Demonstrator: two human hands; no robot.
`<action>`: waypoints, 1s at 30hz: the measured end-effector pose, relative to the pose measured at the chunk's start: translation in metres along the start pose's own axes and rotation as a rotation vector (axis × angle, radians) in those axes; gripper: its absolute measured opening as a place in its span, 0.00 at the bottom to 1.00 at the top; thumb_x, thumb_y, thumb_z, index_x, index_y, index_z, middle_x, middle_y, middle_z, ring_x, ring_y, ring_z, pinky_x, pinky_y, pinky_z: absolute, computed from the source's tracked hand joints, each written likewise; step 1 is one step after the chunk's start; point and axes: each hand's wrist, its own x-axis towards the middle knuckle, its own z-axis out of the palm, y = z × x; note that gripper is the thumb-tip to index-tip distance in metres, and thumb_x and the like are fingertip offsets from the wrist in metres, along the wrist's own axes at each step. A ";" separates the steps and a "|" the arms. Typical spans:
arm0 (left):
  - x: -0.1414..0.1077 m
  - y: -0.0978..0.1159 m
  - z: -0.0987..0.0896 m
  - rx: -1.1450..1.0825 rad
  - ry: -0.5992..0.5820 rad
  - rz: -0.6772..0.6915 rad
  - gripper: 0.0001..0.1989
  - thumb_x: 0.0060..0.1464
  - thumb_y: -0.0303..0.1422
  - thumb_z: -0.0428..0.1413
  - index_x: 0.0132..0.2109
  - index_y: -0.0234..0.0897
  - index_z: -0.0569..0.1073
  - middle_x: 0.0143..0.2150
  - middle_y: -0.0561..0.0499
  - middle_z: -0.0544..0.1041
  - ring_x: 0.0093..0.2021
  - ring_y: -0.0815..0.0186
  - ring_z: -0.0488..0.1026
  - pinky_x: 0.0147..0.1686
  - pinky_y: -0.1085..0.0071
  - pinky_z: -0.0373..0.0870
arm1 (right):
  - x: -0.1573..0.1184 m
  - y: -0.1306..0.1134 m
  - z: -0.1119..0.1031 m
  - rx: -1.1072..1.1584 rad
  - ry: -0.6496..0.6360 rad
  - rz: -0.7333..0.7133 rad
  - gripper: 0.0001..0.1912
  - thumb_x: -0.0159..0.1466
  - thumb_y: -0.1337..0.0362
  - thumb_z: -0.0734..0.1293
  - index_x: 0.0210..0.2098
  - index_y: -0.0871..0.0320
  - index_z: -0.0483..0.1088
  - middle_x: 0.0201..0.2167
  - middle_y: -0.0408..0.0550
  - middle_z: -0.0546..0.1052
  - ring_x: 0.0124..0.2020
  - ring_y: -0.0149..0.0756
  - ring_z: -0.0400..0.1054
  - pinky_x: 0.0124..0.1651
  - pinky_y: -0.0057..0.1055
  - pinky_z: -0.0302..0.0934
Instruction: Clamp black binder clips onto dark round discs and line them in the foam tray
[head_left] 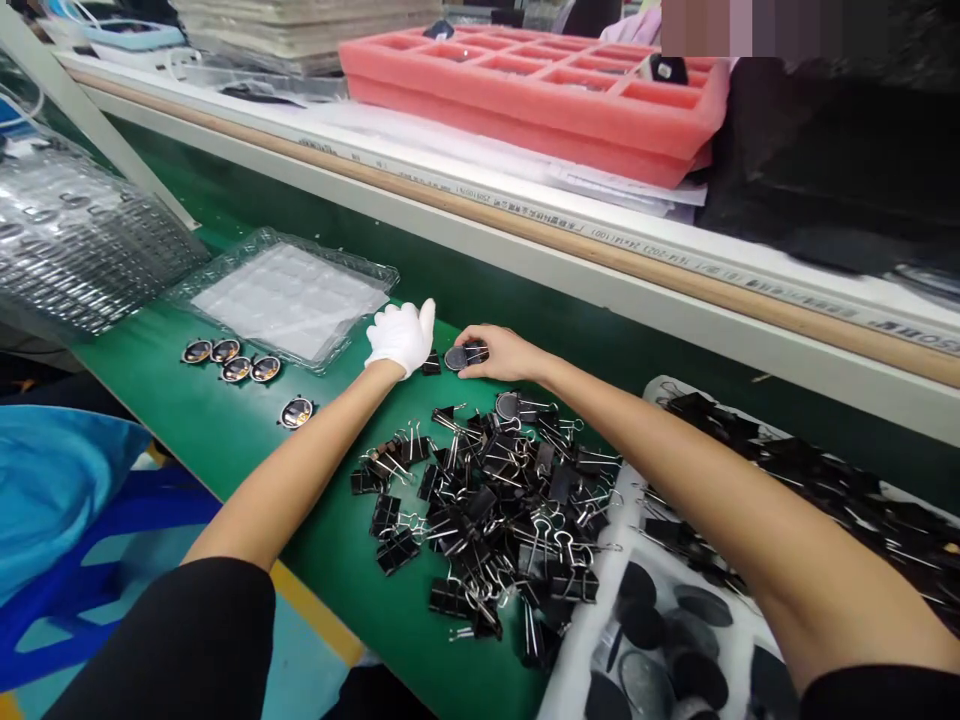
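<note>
My left hand (pixel 400 338), in a white glove, is held over the green table with its thumb apart from the bent fingers and nothing visible in it. A black binder clip (pixel 431 363) is just beside its palm. My bare right hand (pixel 499 352) is closed around a round dark disc-like piece (pixel 454 358) that has a binder clip (pixel 475 352) on it. Below both hands spreads a heap of black binder clips (pixel 487 480) with silver wire handles. Another round piece (pixel 508 405) lies at the heap's upper edge.
Several small round orange-and-black pieces (pixel 265 369) lie to the left. Behind them is a clear plastic tray (pixel 300 295), near stacked clear trays (pixel 82 240). A white foam tray (pixel 600 590) with dark discs and clips stands right. A shelf edge (pixel 465 215) crosses ahead, bearing pink foam (pixel 517 110).
</note>
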 end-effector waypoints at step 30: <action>-0.004 -0.005 0.010 -0.410 0.125 0.021 0.27 0.73 0.46 0.39 0.55 0.31 0.75 0.59 0.32 0.75 0.63 0.45 0.68 0.62 0.43 0.60 | 0.001 -0.003 0.016 0.125 0.060 -0.070 0.22 0.54 0.65 0.79 0.48 0.58 0.78 0.49 0.51 0.80 0.45 0.44 0.73 0.54 0.44 0.65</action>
